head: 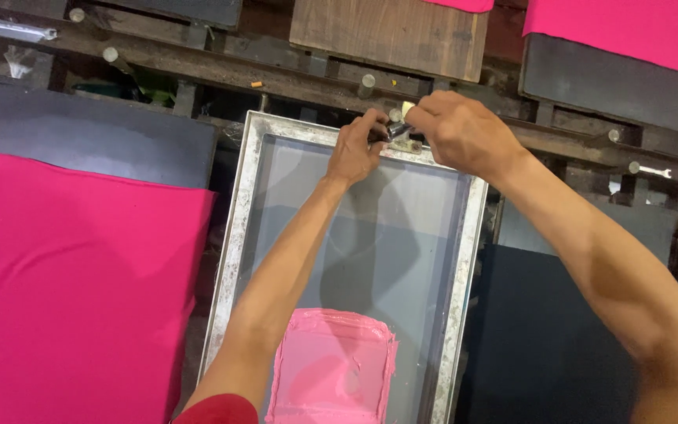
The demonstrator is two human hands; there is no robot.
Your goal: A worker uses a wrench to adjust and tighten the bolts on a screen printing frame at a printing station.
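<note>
Both my hands are at the far edge of the screen frame [237, 228]. My left hand [357, 147] is pinched shut on the small metal clamp [400, 132] w/ its bolt; my right hand [457, 129] grips it from the other side. Risk, I'd say: a slip there could jolt the frame & smear the pink ink [331, 365] pooled at the near end. Frame's long axis runs away from me, tilted a bit right; pink cloth [72, 290] lies left of it.

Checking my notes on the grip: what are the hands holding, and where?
Both hands pinch a small metal fitting at the screen frame's far edge; the exact hold is hidden.
</note>
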